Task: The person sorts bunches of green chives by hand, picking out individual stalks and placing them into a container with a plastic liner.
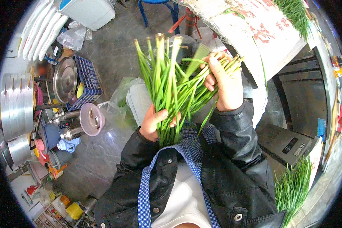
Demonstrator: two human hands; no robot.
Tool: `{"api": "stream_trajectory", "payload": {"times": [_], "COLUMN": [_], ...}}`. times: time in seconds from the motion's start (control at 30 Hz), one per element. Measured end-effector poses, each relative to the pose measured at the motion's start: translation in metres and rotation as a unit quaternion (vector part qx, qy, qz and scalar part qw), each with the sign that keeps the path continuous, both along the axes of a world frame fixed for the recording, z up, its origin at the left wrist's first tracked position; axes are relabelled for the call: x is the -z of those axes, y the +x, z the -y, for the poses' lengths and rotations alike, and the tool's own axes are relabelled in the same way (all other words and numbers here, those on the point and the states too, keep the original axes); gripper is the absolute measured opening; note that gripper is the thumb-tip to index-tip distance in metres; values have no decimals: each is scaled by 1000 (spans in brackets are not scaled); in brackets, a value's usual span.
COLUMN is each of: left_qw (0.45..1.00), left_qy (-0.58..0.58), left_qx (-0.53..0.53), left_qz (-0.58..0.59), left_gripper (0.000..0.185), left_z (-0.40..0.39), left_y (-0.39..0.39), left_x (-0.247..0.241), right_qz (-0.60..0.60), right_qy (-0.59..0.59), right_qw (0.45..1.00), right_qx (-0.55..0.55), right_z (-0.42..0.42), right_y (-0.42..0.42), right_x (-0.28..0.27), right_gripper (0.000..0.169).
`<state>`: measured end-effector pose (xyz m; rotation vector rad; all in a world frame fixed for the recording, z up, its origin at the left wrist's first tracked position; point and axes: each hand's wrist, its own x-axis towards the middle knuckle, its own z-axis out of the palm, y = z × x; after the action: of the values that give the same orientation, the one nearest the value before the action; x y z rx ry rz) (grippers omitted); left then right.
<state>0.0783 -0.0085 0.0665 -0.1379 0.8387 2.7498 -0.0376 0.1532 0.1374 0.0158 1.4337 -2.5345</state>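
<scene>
My left hand (156, 121) is closed around the lower, leafy part of a bunch of green chives (164, 85), whose pale root ends point up and away from me. To the right, my right hand (223, 79) grips the pale stalk ends of another bundle of chives (201, 78), thumb on top. The leaves of this bundle slant down to the left and cross those in my left hand. Both bunches are above my lap, in front of a blue checked apron (188, 136). A blurred green leaf shows between the bunches.
A white sack (245, 25) with red writing covers the surface at the upper right. More chives (293, 185) lie at the lower right. Leftward are a pink basin (91, 119), a blue plastic crate (88, 82) and metal pots. A blue stool (156, 1) stands ahead.
</scene>
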Motion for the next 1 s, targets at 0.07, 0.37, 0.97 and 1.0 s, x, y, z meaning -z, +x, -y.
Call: {"api": "stream_trajectory", "payload": {"times": [0.07, 0.37, 0.97, 1.0], "left_qw": [999, 983, 988, 990], "left_qy": [-34, -170, -146, -136], "left_qx": [-23, -63, -37, -27], "left_qz": [-4, -5, -31, -34], "left_gripper": [52, 53, 43, 43], "left_z": [1, 9, 4, 6], "left_y": [0, 0, -3, -4], "left_x": [-2, -5, -11, -12], "right_qz": [-11, -35, -32, -19], "right_qy": [22, 61, 88, 75], "right_qw": [1000, 997, 976, 983], "right_qx": [-16, 14, -195, -166], "right_z": [-2, -24, 1, 3], "right_y": [0, -11, -8, -6], "right_x": [-3, -3, 5, 2], "right_gripper": [12, 14, 28, 33]}}
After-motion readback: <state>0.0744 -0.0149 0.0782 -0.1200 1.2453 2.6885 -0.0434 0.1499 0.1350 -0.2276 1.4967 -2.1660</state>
